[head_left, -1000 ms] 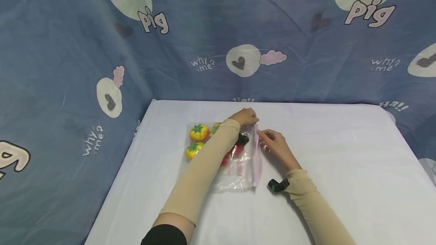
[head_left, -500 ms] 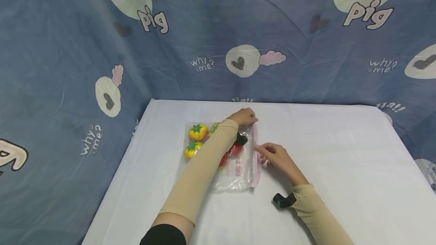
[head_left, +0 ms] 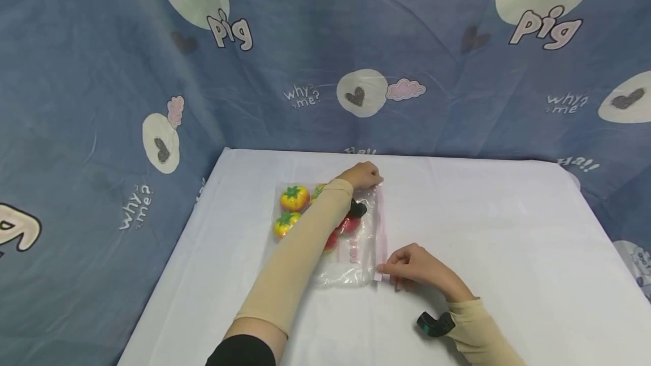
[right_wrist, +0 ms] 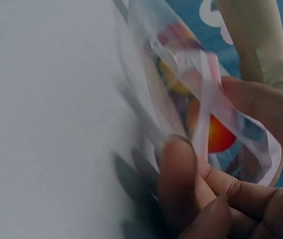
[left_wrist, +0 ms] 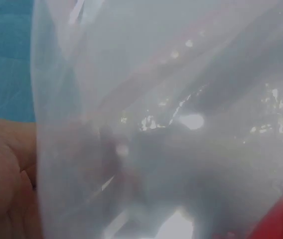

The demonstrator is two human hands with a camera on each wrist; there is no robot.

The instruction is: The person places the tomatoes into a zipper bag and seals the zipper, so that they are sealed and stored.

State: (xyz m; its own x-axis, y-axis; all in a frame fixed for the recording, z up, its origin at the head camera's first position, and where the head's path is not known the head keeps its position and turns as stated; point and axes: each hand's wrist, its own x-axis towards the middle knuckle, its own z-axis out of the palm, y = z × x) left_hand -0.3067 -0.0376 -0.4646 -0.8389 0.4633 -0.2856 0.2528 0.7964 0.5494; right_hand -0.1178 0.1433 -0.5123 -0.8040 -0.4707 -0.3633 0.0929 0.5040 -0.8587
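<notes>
A clear zip bag [head_left: 343, 274] with a pink seal strip [head_left: 381, 236] on its right side lies on the table. Inside are yellow-red, tomato-like fruits [head_left: 295, 199] with green leafy tops and red round fruits [head_left: 350, 225]; the left forearm hides some. My left hand [head_left: 361, 175] pinches the strip's far end; the left wrist view shows this hand [left_wrist: 7, 174] behind hazy plastic. At the near end, my right hand [head_left: 419, 269] holds the strip at its fingertips. In the right wrist view, thumb and fingers [right_wrist: 179, 169] lie about the pink-edged bag mouth [right_wrist: 212, 89], which looks parted there.
A white cloth covers the table [head_left: 498, 230]. A blue printed curtain [head_left: 285, 38] hangs behind and to the left. A black wrist camera [head_left: 436, 324] sits on the right sleeve, and another [head_left: 358, 208] on the left wrist is over the bag.
My right hand has moved along the pink strip towards the near side, from its upper part to the near end. The left hand stays at the far corner, and the bag has barely shifted.
</notes>
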